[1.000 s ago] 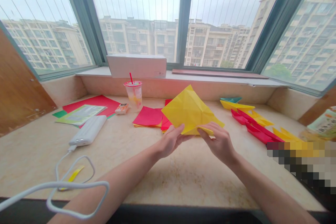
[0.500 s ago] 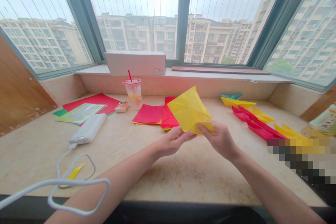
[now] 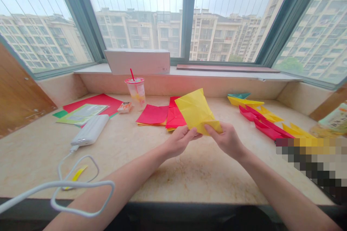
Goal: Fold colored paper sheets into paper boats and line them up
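Note:
A yellow sheet of paper [image 3: 195, 110] with creases across it is held up above the countertop, its lower edge folded over into a narrow flap. My left hand [image 3: 179, 141] pinches the lower left part, thumb in front and fingers behind. At the lower right, the thumb of my right hand [image 3: 228, 139] presses on the folded flap, with the other fingers hidden behind the paper. Just beyond my left hand lie a stack with a red sheet on top [image 3: 153, 114] and a red folded paper [image 3: 175, 115], partly covered by the yellow sheet.
Folded paper boats, yellow [image 3: 245, 101], red [image 3: 271, 128] and green [image 3: 239, 95], line the right side. At left are a white power bank [image 3: 90, 130] with a looping cable [image 3: 81, 184], a drink cup [image 3: 137, 94] with a red straw, and coloured sheets [image 3: 94, 101]. A white box [image 3: 138, 62] stands on the sill.
The yellow paper has tilted slightly, and my left thumb has shifted a little along its lower edge. Both hands keep their hold. The whole view has moved slightly.

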`<state>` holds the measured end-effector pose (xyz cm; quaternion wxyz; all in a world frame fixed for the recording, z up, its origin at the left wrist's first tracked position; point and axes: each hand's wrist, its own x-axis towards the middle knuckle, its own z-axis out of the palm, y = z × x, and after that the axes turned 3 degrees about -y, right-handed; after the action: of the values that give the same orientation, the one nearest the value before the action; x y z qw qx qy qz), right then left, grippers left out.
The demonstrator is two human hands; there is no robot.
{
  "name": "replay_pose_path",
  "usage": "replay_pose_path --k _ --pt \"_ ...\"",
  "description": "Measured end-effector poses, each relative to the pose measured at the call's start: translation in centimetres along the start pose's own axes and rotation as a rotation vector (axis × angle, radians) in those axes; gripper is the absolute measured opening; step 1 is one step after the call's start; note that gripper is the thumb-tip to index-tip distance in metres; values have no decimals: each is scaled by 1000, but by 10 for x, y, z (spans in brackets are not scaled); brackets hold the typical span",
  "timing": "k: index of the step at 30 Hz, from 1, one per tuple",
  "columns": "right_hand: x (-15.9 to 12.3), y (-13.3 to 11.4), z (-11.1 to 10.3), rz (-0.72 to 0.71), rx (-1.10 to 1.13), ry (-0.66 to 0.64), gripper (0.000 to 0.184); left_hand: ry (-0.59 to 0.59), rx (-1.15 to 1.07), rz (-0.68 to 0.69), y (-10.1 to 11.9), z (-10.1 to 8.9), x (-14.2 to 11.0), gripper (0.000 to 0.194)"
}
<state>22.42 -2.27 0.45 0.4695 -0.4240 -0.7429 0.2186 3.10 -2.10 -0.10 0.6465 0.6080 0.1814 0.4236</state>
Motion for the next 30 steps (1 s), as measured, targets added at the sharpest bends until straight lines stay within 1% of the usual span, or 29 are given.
replay_pose_path --k 6,9,11,13,16,18,20,24,30 --pt "3 -1 -4 -208 -136 104 17 29 -196 -26 4 -4 0 39" --pt "3 0 -7 -312 -194 148 15 74 -294 -29 8 -3 0 35" --pt "3 2 -10 -415 -228 163 14 100 -344 -16 10 -1 0 33" --pt "2 6 -15 -533 -277 140 17 106 -357 -9 13 0 0 33" --pt "0 12 -24 -665 -385 93 31 103 -323 -8 17 0 1 31" --pt "-1 12 -29 -714 -462 76 39 103 -289 -2 18 -2 2 28" --pt "-1 10 -32 -750 -526 42 43 114 -263 11 18 -3 3 27" --pt "0 1 -33 -775 -613 -39 43 160 -233 35 18 -6 6 29" --pt "-3 -5 -30 -826 -749 -78 48 206 -233 23 19 -4 7 32"
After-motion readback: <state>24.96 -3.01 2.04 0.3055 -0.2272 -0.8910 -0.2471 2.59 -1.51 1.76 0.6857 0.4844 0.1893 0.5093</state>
